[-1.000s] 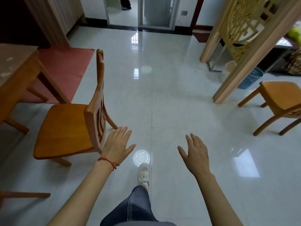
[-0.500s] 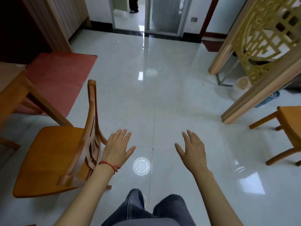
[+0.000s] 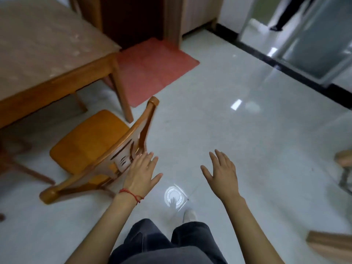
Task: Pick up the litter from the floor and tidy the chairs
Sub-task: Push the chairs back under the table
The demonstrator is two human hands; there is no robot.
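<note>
A wooden chair point(image 3: 89, 143) with an orange seat stands on the pale tiled floor, its seat facing the wooden table point(image 3: 43, 60) at the upper left. My left hand point(image 3: 141, 174), with a red string on the wrist, is spread open right next to the chair's backrest; whether it touches the wood I cannot tell. My right hand point(image 3: 222, 174) hovers open over bare floor to the right, holding nothing. No litter shows on the floor in this view.
A red mat point(image 3: 152, 69) lies beyond the chair by a dark doorway. A black threshold and glass door point(image 3: 312, 44) run along the upper right, with a person's legs behind. Parts of other wooden furniture point(image 3: 342, 161) show at the right edge. My legs are at the bottom.
The view has swung left, bringing the table into sight and pushing the lattice screen and second chair out. The chair now appears closer, with my left hand at its backrest.
</note>
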